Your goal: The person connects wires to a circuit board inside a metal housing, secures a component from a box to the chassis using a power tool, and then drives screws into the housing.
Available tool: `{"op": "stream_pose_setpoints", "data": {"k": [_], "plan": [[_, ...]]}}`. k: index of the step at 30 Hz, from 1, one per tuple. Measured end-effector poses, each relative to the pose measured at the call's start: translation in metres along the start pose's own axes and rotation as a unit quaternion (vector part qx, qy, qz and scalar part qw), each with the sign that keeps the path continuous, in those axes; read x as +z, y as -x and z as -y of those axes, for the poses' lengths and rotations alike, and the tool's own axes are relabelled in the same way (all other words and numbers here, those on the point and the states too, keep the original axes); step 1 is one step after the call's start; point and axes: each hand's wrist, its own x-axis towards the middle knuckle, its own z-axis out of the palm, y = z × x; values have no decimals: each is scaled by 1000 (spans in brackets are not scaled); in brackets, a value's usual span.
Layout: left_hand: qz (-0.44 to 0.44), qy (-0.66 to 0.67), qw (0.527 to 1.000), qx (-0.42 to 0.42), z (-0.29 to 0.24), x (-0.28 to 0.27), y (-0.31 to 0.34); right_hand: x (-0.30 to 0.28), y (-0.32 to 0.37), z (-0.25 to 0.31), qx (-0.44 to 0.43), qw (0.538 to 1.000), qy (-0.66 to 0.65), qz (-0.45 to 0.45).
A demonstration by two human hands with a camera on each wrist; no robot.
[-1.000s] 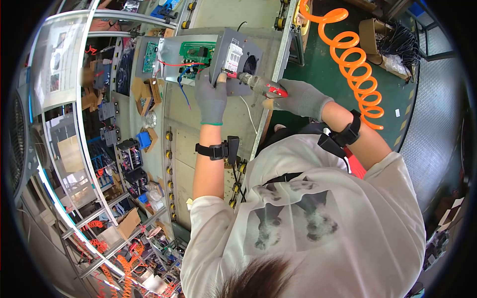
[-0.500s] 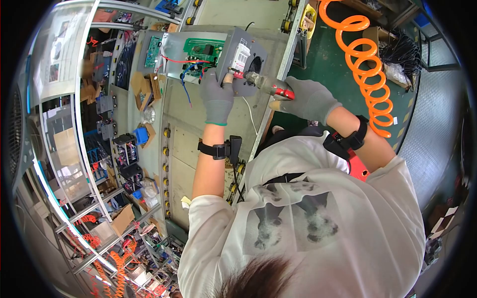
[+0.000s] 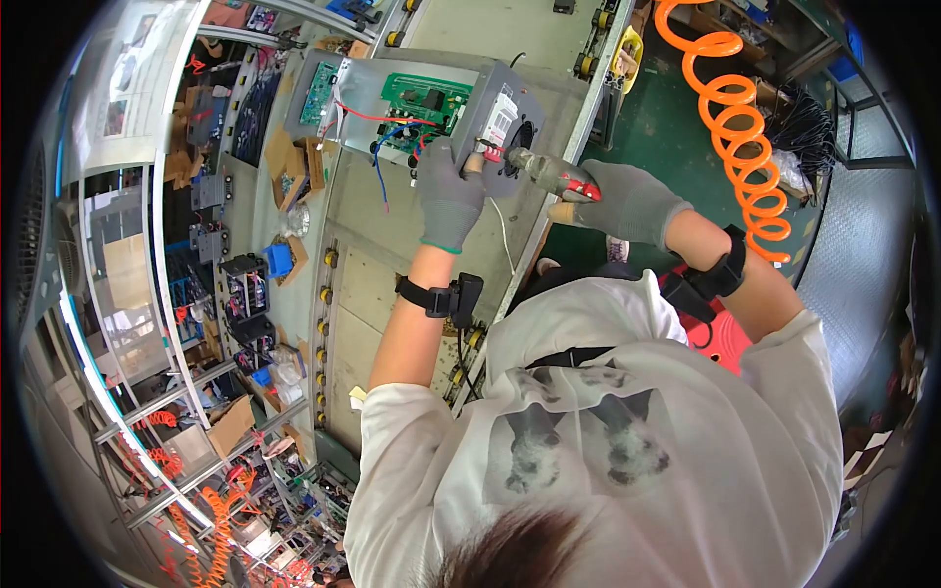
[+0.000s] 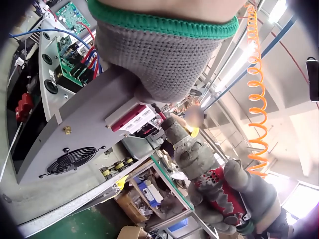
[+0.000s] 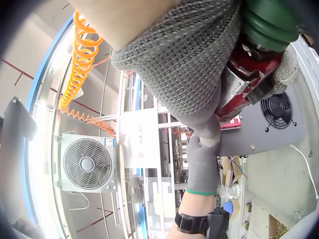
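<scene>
In the head view my gloved left hand (image 3: 451, 201) holds the lower edge of a grey metal panel (image 3: 477, 103), thumb on the front beside a white circuit breaker (image 3: 500, 118). Its other fingers are hidden behind the panel. My gloved right hand (image 3: 632, 201) grips a worn red and grey power screwdriver (image 3: 561, 178). The screwdriver's nose points at the breaker's near end, where a red strip (image 4: 130, 115) shows in the left wrist view. Behind the panel lies a green circuit board (image 3: 417, 98) with loose red and blue wires. A round fan grille (image 4: 72, 162) sits in the panel.
The panel unit stands on a conveyor bench (image 3: 377, 314) with a metal side rail and yellow rollers. An orange coiled hose (image 3: 730, 108) hangs at the right. Cardboard boxes (image 3: 286, 171) and a blue bin (image 3: 279, 260) lie beyond the bench on the left.
Both hands, the panel and the screwdriver appear farther right in the head view, and the surroundings shift too. The screwdriver stays at the breaker's near end, with both hands keeping their holds.
</scene>
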Motion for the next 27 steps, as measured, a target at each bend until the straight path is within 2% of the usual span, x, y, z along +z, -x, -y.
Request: {"op": "stream_pose_setpoints", "data": {"k": [5, 11, 13, 17, 21, 22, 23, 27], "plan": [[-32, -2, 999, 26, -2, -1, 2, 1, 0, 0, -17, 999, 17, -24], [-2, 29, 1000, 2, -3, -3, 0, 5, -5, -3, -23, 999, -4, -33], [-17, 10, 999, 32, -3, -3, 0, 7, -6, -4, -21, 999, 5, -35], [-18, 22, 999, 38, 1, -1, -1, 8, -6, -1, 0, 1000, 2, -24], [33, 62, 997, -4, -4, -8, -7, 5, -2, -6, -3, 999, -16, -28], [54, 78, 995, -24, -5, -12, -7, 6, 2, -6, -4, 998, 0, -56], [45, 81, 995, -26, -4, -11, -6, 6, 7, -6, -5, 996, 18, -85], [-5, 131, 991, -37, -6, -6, -4, 7, 31, -10, 3, 994, 67, -85]]}}
